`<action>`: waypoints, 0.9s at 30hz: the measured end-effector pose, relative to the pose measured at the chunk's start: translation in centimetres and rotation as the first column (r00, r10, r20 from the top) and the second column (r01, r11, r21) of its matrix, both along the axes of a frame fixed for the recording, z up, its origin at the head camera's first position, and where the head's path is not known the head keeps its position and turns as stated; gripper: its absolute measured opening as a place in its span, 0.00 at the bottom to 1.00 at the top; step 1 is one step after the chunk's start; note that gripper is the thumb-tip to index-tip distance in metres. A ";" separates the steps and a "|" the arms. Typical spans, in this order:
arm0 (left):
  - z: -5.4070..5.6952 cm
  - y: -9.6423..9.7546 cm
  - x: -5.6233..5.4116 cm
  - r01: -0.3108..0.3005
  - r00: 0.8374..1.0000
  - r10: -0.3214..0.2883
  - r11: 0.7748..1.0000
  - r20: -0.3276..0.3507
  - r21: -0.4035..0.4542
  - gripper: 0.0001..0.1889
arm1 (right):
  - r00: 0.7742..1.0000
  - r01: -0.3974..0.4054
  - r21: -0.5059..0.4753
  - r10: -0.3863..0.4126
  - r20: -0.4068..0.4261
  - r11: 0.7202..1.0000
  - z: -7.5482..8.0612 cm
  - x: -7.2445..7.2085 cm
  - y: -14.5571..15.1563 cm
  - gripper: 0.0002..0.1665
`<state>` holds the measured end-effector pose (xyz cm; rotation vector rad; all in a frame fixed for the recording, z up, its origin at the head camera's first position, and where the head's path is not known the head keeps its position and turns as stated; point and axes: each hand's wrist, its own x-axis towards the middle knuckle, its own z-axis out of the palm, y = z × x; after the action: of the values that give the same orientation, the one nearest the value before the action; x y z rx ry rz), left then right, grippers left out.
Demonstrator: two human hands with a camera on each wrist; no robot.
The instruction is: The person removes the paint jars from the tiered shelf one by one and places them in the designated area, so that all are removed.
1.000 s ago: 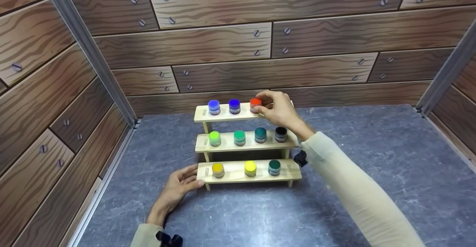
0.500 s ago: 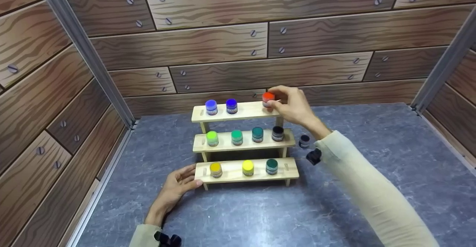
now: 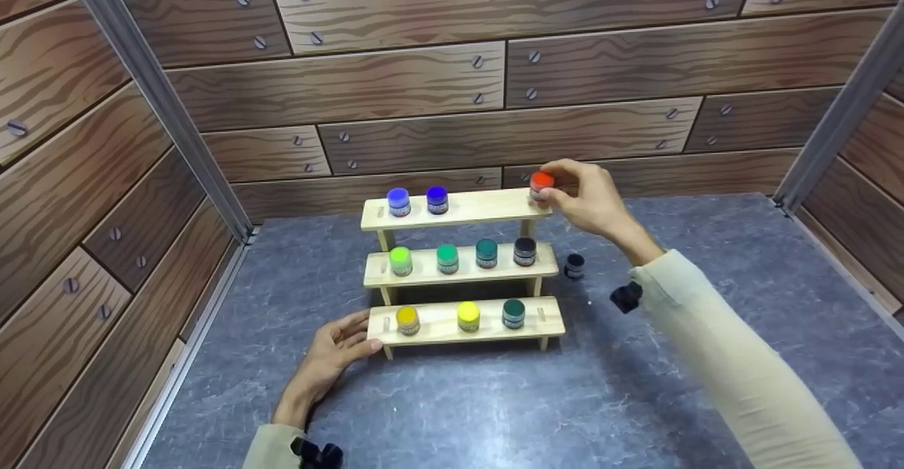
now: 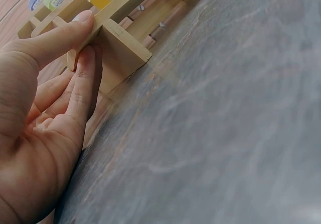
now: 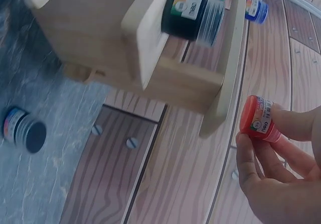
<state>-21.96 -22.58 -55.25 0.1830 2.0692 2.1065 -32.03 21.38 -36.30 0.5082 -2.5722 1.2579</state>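
One left hand [image 3: 332, 353] is pinching a wooden stand [image 3: 467, 269] at the left end of its lowest tier [image 3: 438, 325]. Nine jars [image 3: 447, 259] are standing upright across the three tiers, running from light blue, lime and amber at the left to dark green and black at the right. Past them, a red jar [image 3: 540, 183] is hanging just above the top tier's [image 3: 487, 208] right end, clear of the wood. Another black jar [image 3: 574, 267] is standing on the grey table [image 3: 459, 398] beside the stand, and the right hand [image 3: 595, 199] is gripping the red jar between thumb and fingers.
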 end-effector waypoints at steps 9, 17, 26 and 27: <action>0.1 0.0 0.1 0.025 1.000 -0.024 0.999 -0.015 0.024 0.43 | 0.999 0.041 0.015 -0.041 0.024 0.999 -0.6 0.2 2.7 0.23; 0.3 0.0 0.2 0.005 1.000 -0.004 1.000 -0.001 0.031 0.43 | 0.998 0.052 0.021 -0.053 0.040 0.998 -2.0 0.4 4.7 0.25; 0.1 -0.1 0.2 0.026 1.000 -0.025 0.999 -0.014 0.042 0.43 | 0.995 0.074 0.047 -0.077 0.066 0.996 -4.4 0.5 6.6 0.24; 0.1 -0.1 0.2 0.026 1.000 -0.026 0.999 -0.016 0.039 0.43 | 0.994 0.077 0.049 -0.080 0.071 0.996 -4.7 0.5 6.8 0.24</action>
<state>-21.80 -22.65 -55.11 0.2314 2.0241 2.1382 -31.53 28.18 -41.02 0.3721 -2.6592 1.2155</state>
